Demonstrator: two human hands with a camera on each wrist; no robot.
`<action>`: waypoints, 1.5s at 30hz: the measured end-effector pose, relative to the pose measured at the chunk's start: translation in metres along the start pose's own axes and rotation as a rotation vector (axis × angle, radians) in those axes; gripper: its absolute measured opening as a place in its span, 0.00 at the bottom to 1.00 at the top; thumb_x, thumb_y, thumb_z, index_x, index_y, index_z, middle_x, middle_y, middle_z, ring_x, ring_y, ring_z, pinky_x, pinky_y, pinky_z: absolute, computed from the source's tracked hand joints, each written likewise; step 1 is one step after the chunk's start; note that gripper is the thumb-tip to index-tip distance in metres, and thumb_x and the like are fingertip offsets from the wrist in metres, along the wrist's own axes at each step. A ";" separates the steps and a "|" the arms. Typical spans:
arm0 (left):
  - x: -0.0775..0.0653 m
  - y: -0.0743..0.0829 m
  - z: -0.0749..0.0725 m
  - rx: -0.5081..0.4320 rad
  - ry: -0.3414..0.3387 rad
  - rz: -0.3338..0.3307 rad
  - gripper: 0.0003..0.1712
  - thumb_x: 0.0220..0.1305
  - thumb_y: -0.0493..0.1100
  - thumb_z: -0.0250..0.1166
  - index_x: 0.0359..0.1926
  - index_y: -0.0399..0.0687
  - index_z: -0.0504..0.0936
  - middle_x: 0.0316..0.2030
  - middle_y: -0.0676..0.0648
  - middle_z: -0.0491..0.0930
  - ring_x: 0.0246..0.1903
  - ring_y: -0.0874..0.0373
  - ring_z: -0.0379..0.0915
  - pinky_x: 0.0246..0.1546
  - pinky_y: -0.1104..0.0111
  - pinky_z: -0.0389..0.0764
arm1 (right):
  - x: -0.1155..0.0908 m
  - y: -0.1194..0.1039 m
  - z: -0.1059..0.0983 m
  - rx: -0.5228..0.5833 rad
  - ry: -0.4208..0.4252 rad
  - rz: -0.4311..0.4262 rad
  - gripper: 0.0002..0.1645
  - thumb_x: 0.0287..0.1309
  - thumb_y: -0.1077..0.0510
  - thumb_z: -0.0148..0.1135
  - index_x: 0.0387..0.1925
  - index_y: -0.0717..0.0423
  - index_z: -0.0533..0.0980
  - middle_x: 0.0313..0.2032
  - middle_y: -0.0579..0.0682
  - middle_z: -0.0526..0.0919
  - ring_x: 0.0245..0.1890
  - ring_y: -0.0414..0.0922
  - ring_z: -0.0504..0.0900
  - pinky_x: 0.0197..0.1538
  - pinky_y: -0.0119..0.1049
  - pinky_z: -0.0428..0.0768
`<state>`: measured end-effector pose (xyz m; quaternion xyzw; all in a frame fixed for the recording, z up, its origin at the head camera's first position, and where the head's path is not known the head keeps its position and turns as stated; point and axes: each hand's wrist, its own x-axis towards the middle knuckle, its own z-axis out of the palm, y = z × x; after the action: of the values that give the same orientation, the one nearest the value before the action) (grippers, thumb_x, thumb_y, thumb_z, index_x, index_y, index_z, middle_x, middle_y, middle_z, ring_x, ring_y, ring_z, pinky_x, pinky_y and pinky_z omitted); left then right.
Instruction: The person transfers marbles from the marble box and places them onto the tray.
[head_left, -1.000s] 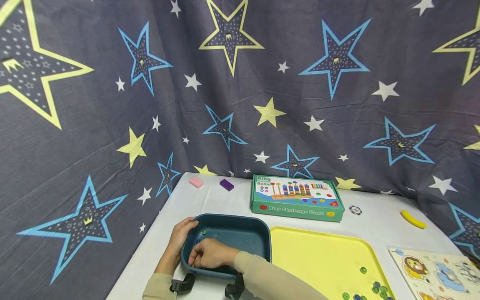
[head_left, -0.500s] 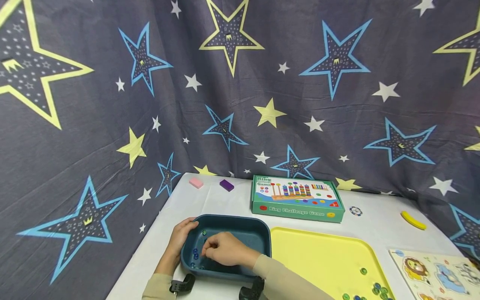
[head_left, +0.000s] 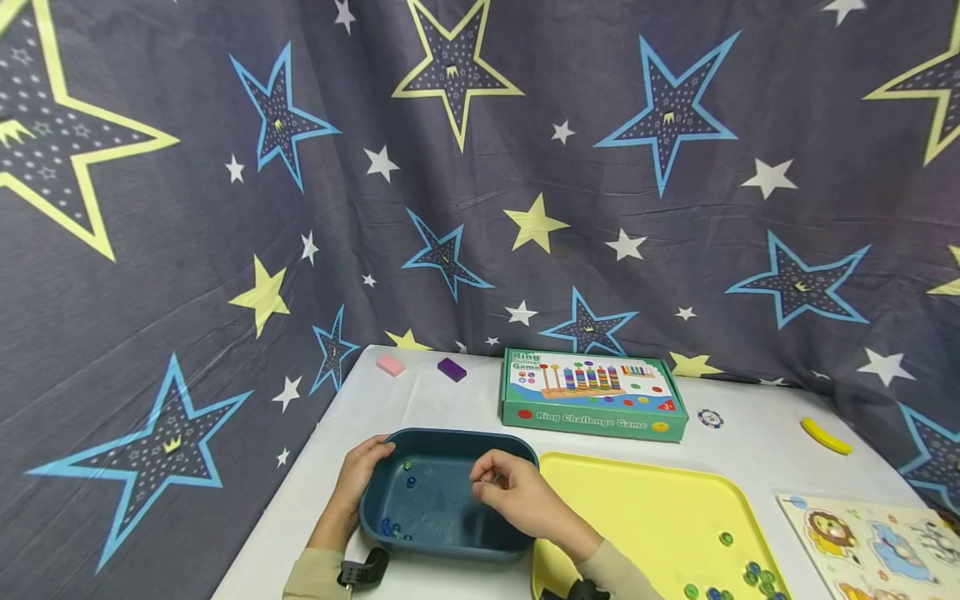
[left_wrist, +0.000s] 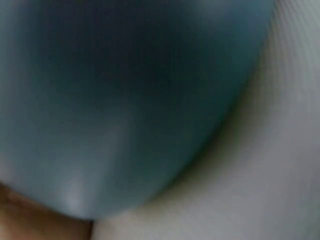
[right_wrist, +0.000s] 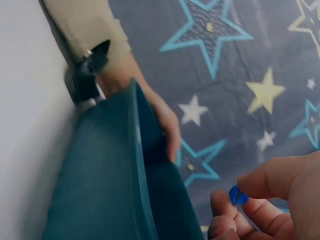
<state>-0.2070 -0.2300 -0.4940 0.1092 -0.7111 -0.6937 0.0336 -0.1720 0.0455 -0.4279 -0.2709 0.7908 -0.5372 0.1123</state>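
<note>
My left hand (head_left: 356, 479) grips the left rim of a dark teal tub (head_left: 442, 500), with fingertips over its edge. Between thumb and fingers, my right hand (head_left: 521, 496) pinches a blue marble (right_wrist: 238, 195), held above the tub's right part. Inside the tub lie a green marble (head_left: 407, 464), a blue marble (head_left: 411, 482) and several more marbles (head_left: 387, 527) at the lower left corner. The blurred tub wall (left_wrist: 125, 125) fills most of the left wrist view.
Right of the tub is a yellow tray (head_left: 622, 508), with several green and blue marbles (head_left: 753, 575) at its right end. Behind stand a green game box (head_left: 596, 421), a pink block (head_left: 391, 365) and a purple block (head_left: 452, 370). An animal puzzle board (head_left: 870, 546) lies far right.
My right hand has lifted from the tub's lower left and moved right toward the yellow tray, carrying the blue marble. The left hand stays on the tub's rim.
</note>
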 end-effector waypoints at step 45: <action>-0.019 0.027 0.003 0.023 -0.052 -0.035 0.18 0.61 0.41 0.55 0.48 0.34 0.76 0.46 0.37 0.76 0.47 0.47 0.69 0.43 0.63 0.70 | -0.029 0.096 -0.069 -0.415 0.264 0.219 0.05 0.45 0.52 0.68 0.25 0.43 0.78 0.18 0.36 0.73 0.20 0.34 0.67 0.28 0.29 0.65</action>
<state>-0.1919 -0.2231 -0.4655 0.1043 -0.7178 -0.6884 0.0017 -0.2096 0.1424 -0.4914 -0.1286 0.9164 -0.3789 0.0080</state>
